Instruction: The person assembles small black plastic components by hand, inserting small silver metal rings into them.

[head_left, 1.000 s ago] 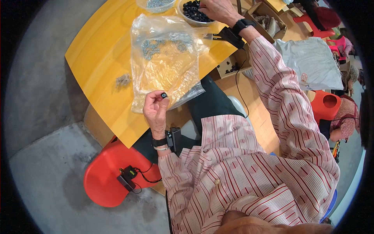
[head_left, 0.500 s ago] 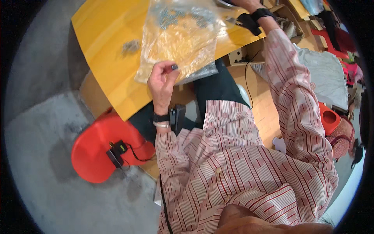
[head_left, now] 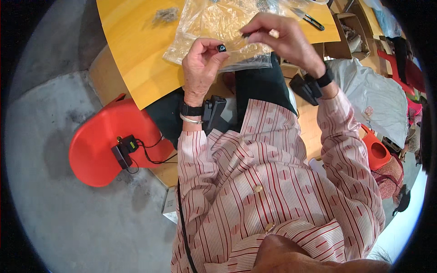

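Note:
Between the thumb and forefinger of my left hand (head_left: 200,66) is a small black piece (head_left: 221,48) with a pale ring on its end. Close by on the right, my right hand (head_left: 287,43) is closed in a pinch on a small dark piece (head_left: 246,35) whose kind I cannot make out. A small pale bit (head_left: 273,33) shows at its fingers. Both hands are over the near edge of a clear plastic bag (head_left: 205,25), which lies on the yellow table (head_left: 132,54) and hangs past its edge. Blue-grey small parts (head_left: 266,5) lie at the bag's far end, partly cut off.
A black-handled cutter (head_left: 314,22) lies at the table's right. A greyish tangle (head_left: 167,14) sits left of the bag. Cardboard boxes (head_left: 353,38) and a white sack (head_left: 368,91) stand at right. A red stool (head_left: 114,145) holding a black device is at left.
My right hand has come back from the table's far right to beside my left hand, now pinching a small dark piece. My left hand still holds the black piece. The whole view has shifted.

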{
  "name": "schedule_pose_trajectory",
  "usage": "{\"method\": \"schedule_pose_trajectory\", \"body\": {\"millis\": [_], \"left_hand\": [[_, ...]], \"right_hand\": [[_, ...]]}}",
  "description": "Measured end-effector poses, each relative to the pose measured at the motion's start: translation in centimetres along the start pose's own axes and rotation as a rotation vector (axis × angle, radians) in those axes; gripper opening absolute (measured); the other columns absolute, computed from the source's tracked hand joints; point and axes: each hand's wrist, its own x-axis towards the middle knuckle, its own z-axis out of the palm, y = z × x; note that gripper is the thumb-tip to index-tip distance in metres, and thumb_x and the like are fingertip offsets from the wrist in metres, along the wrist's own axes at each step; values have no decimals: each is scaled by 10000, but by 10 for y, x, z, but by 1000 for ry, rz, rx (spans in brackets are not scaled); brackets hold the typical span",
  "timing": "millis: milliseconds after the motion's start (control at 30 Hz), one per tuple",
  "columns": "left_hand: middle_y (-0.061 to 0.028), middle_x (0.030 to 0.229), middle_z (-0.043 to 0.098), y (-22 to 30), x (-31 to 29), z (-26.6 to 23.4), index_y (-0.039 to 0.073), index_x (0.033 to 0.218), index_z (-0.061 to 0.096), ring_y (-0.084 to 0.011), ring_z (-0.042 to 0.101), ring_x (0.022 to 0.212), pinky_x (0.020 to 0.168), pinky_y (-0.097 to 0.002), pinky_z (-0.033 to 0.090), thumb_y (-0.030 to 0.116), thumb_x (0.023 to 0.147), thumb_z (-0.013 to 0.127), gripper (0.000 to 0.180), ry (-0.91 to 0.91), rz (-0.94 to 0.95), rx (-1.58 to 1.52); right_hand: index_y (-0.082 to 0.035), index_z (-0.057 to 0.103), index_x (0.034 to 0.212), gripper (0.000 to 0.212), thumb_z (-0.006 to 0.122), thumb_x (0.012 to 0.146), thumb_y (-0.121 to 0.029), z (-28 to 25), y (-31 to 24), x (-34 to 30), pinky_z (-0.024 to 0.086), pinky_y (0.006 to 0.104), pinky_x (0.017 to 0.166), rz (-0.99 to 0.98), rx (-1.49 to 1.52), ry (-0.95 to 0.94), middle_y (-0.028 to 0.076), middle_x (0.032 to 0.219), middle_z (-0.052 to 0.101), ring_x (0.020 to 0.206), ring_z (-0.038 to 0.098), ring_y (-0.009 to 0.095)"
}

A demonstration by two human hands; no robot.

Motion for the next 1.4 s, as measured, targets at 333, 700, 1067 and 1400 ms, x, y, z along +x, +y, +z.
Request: {"method": "schedule_pose_trajectory", "body": {"millis": [333,700,1067,1400], "left_hand": [[-34,789,627,9,2,1,6,921,584,-88,582,702,655,-220,477,31,754,686,197,-1,36,169],[-6,826,579,5,0,1,4,973,577,-62,532,746,689,-194,461,-15,785,648,202,-57,50,183],[-43,825,650,0,2,0,14,934,607,-103,620,722,663,-224,498,58,748,711,218,-28,65,170],[-34,807,640,0,2,-1,24,926,615,-103,618,718,664,-218,495,44,739,712,212,-33,78,162]], "right_hand": [[-59,647,862,168,690,764,-188,29,1,-1,492,285,623,-110,-177,-1,67,762,642,707,630,214],[-73,641,868,165,693,746,-170,27,3,-1,490,312,636,-140,-265,13,75,783,632,738,622,246],[-70,641,867,172,693,737,-170,28,5,0,487,319,642,-147,-248,10,78,785,633,738,621,256],[-54,641,884,175,677,763,-176,29,5,-2,487,316,646,-84,-204,-7,98,786,638,736,624,264]]}}
